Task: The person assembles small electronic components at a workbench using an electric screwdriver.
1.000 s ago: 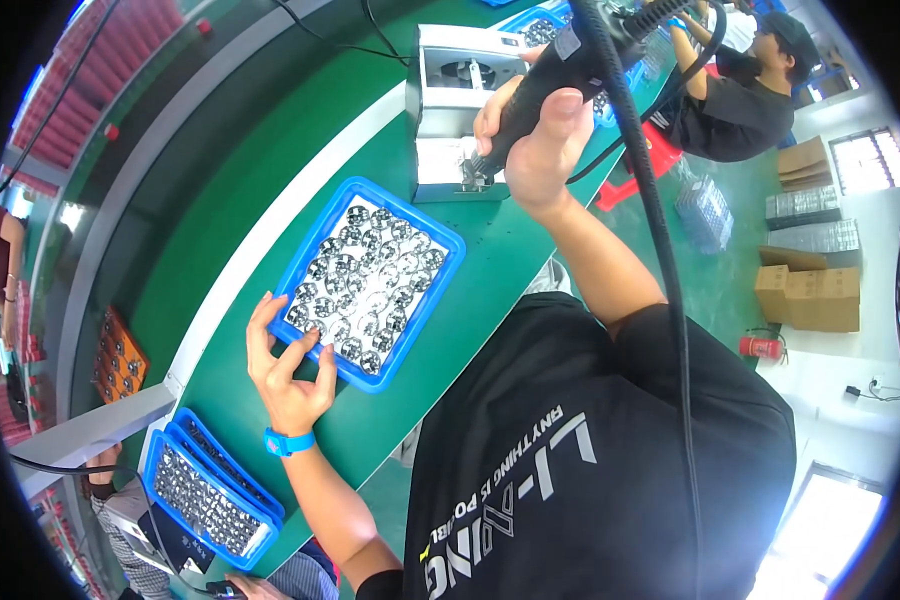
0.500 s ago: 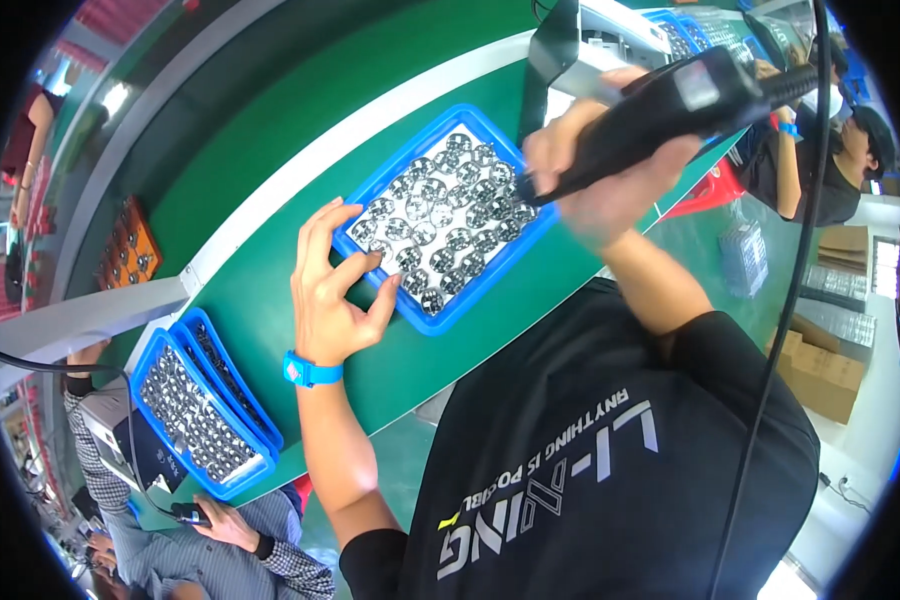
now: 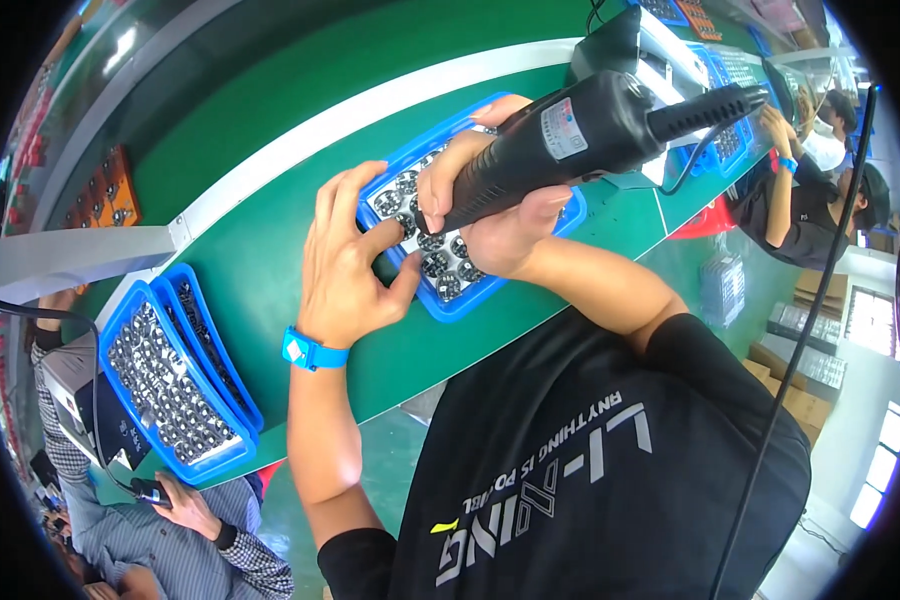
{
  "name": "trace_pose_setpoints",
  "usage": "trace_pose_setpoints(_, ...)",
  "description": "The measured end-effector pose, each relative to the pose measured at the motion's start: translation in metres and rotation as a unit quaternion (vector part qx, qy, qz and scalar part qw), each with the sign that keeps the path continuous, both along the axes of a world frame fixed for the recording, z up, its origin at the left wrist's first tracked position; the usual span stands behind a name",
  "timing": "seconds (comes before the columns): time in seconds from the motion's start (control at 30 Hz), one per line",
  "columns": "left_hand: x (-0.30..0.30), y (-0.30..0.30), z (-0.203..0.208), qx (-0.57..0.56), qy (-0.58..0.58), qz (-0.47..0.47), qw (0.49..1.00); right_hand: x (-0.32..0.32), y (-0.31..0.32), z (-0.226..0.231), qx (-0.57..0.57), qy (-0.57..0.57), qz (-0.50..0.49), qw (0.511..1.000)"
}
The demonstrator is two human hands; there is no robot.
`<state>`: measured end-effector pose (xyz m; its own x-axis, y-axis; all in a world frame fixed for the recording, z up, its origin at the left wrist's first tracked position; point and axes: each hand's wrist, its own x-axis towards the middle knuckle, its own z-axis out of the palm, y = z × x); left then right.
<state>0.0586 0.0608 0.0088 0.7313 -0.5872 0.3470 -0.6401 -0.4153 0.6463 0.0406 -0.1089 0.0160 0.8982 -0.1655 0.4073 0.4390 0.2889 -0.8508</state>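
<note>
My right hand (image 3: 500,215) grips a black electric screwdriver (image 3: 560,140) held slanted, its lower end among small round black-and-silver parts (image 3: 448,286). Those parts lie in rows on a white insert in a blue tray (image 3: 447,312) on the green table. The tool's tip is hidden by my fingers. At the tray's left side is my left hand (image 3: 350,255), fingers apart. Its index finger and thumb reach over the rim beside the parts near the tool, and the other fingers lie along the rim. A blue band (image 3: 313,350) circles my left wrist.
Two more blue trays (image 3: 175,400) full of similar parts stand at the left, near a co-worker's hand (image 3: 190,508) holding a black tool. A dark box-shaped device (image 3: 625,60) stands beyond my tray. A white rail (image 3: 370,95) runs along the table; a co-worker (image 3: 785,195) sits at right.
My right hand has brought the screwdriver left and down over the tray, close to my left fingers. My left hand still rests at the tray's left side. The view has shifted slightly.
</note>
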Motion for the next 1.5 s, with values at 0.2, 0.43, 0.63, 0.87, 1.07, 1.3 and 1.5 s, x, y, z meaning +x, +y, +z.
trace_pose_setpoints(0.2,0.001,0.000,0.001,-0.005,0.008,-0.007,1.000,0.001,0.002,0.002,-0.005,0.012,0.036,0.999)
trace_pose_setpoints(0.43,0.000,-0.001,0.001,-0.006,0.000,-0.006,1.000,0.006,0.008,0.012,-0.045,0.005,0.033,0.998)
trace_pose_setpoints(0.63,0.000,-0.001,0.003,-0.006,0.003,-0.001,1.000,0.007,0.009,0.015,-0.028,-0.001,0.044,0.999)
trace_pose_setpoints(0.87,0.000,0.000,0.004,-0.009,0.015,0.003,1.000,0.008,0.010,0.016,-0.027,-0.006,0.041,0.999)
trace_pose_setpoints(1.07,-0.001,-0.001,0.005,-0.012,0.008,0.004,1.000,0.008,0.013,0.015,-0.017,-0.019,0.041,0.999)
trace_pose_setpoints(1.3,-0.002,-0.001,-0.001,-0.002,0.022,0.005,1.000,0.012,0.015,0.011,-0.018,-0.033,0.050,0.998)
trace_pose_setpoints(1.5,-0.001,-0.001,-0.001,-0.010,0.019,0.006,1.000,0.012,0.015,0.011,-0.015,-0.036,0.052,0.998)
